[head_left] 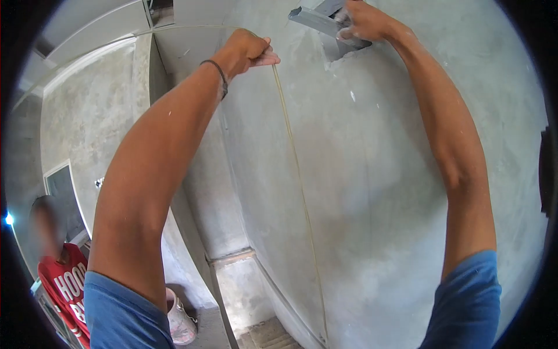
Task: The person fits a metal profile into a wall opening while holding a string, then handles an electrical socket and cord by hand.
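My left hand (258, 50) is raised near the top centre, its fingers closed on a thin yellowish cord (294, 152). The cord hangs from the hand down along the grey plastered wall (395, 192), and another stretch runs leftward from the hand. At the upper right, my right hand (365, 21) grips a grey metal profile (317, 21) at a rough-edged opening (340, 51) in the wall. The profile is tilted, and its far part is hidden behind the fingers and the frame's top edge.
A person in a red shirt (68, 285) stands at the lower left beside a window frame (64, 180). A stained bucket (181, 320) sits on a ledge at the bottom. Steps (270, 335) show at the bottom centre, below a wall corner.
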Available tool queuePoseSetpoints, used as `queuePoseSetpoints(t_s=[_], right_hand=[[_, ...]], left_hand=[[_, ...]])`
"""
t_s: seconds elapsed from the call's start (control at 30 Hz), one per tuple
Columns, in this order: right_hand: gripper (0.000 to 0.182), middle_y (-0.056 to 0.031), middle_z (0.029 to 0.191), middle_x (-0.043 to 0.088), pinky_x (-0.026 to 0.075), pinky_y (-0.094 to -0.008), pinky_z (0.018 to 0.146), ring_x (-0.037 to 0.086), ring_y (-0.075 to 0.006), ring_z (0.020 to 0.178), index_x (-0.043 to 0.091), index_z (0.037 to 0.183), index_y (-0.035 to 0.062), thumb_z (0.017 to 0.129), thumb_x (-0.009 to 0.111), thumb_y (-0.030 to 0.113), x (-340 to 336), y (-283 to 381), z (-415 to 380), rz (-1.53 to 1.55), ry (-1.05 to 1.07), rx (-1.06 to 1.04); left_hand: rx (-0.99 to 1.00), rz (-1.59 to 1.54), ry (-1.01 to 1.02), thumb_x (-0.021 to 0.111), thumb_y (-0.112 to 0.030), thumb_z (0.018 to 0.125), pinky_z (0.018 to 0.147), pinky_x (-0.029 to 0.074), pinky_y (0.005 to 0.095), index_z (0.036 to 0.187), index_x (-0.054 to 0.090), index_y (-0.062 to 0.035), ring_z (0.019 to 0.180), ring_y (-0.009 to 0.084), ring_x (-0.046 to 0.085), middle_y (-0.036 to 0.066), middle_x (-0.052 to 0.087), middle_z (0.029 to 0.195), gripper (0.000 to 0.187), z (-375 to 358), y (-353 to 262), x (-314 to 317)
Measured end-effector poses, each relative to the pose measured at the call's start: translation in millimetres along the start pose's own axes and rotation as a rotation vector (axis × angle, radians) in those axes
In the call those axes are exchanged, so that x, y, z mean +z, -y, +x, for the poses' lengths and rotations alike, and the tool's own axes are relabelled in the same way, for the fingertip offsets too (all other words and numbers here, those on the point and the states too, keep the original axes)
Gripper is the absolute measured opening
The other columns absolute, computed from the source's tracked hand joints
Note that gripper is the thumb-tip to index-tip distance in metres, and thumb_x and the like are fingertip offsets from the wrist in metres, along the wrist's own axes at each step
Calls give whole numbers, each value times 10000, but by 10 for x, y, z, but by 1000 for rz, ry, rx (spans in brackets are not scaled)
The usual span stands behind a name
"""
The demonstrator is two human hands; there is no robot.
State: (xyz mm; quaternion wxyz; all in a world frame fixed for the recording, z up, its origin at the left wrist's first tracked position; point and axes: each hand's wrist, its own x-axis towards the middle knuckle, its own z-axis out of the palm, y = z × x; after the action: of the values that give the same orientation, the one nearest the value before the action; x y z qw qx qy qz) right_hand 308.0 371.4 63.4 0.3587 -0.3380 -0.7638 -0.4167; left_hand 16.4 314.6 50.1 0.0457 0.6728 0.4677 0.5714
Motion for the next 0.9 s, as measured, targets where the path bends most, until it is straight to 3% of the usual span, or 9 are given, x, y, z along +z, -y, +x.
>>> queuePoseSetpoints(t_s=[0.13,0.23,0.3,0.33,0.53,0.67,0.7,0.73,0.9], right_hand=[[366,-327,1111,682,492,-490,958,656,-402,1082,720,1065,-74,847,699,220,159,225,-509,113,-295,4],[309,-303,948,703,521,-480,839,689,-390,919,729,946,-78,802,675,189,175,-140,-217,151,-131,-38],[285,-284,868,716,527,-460,727,689,-371,784,722,896,-94,755,646,141,192,-180,-97,163,-60,-21],[285,-284,868,716,527,-460,727,689,-371,784,722,896,-94,755,646,141,215,-165,-98,179,-64,-11],[366,-291,1019,722,538,-446,828,693,-401,932,721,1046,-93,745,646,99,236,-117,-124,223,-150,85],[405,-306,1070,712,536,-453,861,689,-415,1000,697,1104,-116,766,644,102,412,-187,16,142,-256,32],[405,-311,1068,712,537,-459,851,692,-416,994,690,1096,-134,771,645,104,428,-208,22,114,-283,5],[405,-311,1068,712,537,-459,851,692,-416,994,690,1096,-134,771,645,104,367,-188,-15,116,-292,12],[296,-309,924,717,543,-461,768,711,-418,856,741,963,-81,738,659,94,342,-53,-92,262,-244,135]], left_hand=[[28,-127,222,479,-262,1100,958,628,315,1134,630,158,1024,299,739,293,693,1152,447,382,9,-177],[-45,-163,332,476,-363,1093,1017,590,387,1252,639,95,1191,347,662,282,640,1290,511,410,-431,-140],[-125,-177,202,314,-389,1110,733,574,448,1011,634,41,772,362,682,178,671,755,545,150,-778,77],[-131,-160,207,314,-389,1110,733,574,448,1011,634,41,772,362,682,178,671,755,545,215,-830,96],[144,333,363,236,-377,1128,979,509,466,1229,631,60,1075,282,684,182,716,1128,598,266,-1466,252],[309,855,344,521,-376,1045,1025,468,459,1295,635,-14,1132,306,662,145,721,1153,455,67,-1421,426],[670,1160,290,524,-484,1047,1103,499,465,1375,634,-51,1303,362,573,215,598,1394,554,76,-1209,393],[607,1199,328,642,-543,966,1138,427,499,1406,640,-163,1353,353,517,161,589,1418,582,128,-1190,449],[939,1466,106,722,-424,948,1042,503,422,1359,660,-105,1252,328,606,181,649,1294,524,253,-950,328]])
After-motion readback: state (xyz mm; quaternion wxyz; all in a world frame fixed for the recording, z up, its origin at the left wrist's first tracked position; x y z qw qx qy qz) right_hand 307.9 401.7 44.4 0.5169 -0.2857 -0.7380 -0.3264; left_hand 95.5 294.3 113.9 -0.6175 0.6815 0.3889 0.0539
